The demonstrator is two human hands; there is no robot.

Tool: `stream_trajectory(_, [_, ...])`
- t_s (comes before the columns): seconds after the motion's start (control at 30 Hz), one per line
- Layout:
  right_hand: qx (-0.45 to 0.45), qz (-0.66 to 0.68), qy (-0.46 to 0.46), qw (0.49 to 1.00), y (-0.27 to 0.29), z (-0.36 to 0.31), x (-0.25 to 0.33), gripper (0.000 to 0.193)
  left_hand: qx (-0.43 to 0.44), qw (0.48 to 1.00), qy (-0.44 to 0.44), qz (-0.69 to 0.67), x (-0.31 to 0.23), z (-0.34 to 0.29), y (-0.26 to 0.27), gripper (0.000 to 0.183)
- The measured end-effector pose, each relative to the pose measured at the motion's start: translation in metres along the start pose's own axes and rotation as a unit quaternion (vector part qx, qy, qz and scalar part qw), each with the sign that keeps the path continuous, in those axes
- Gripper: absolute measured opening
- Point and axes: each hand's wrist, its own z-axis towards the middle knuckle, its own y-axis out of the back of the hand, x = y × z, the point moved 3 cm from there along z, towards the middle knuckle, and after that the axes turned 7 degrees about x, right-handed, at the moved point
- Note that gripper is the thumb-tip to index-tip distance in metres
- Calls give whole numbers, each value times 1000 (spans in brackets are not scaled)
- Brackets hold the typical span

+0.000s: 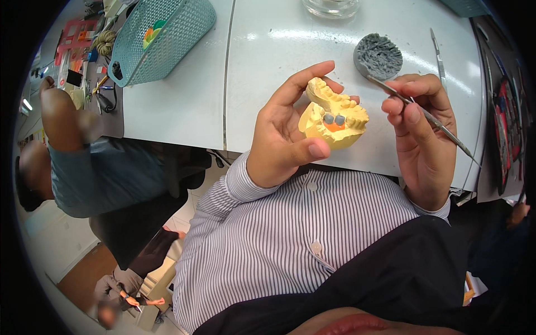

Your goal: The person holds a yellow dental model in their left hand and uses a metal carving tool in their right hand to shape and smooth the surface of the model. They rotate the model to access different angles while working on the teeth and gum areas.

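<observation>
My left hand (pixel 279 128) is closed around a yellow plaster dental model (pixel 346 138), keeping it above the near edge of the white table. Two grey tooth shapes (pixel 334 119) sit in the model's row of teeth, with an orange patch below them. In my right hand (pixel 425 128) a thin metal dental carver (pixel 435 120) is pinched between thumb and fingers. Its upper tip is by a round grey block of wax (pixel 378 56) with a gouged, crumbly top; whether they touch I cannot tell. The carver's other end points down to the right.
A scalpel-like metal tool (pixel 439 56) lies on the table at right, near a case of tools (pixel 505 123). A clear glass dish (pixel 331 6) stands at the far edge. Left are a teal mesh basket (pixel 167 50) and a seated co-worker (pixel 100 173). Grey crumbs dot the tabletop.
</observation>
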Motion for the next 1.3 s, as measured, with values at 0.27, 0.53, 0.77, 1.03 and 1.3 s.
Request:
stream_trajectory(0.27, [-65,83,-32,994,-3,-3,-2,15,3,1000,-1,-13,5,1,3,99])
stream_trajectory(0.53, [-45,-94,103,989,-7,-2,-6,12,-9,1000,-10,-25,4,1,-1,101])
stream_trajectory(0.77, [58,-334,181,923,-7,-10,5,18,-81,993,-6,81,5,1,-10,114])
stream_trajectory(1.03, [125,-380,180,899,-12,-11,7,27,-85,993,6,77,7,2,-9,113])
stream_trajectory(1.3, [115,-403,172,892,-14,-12,8,24,-65,995,9,74,6,1,-10,110])
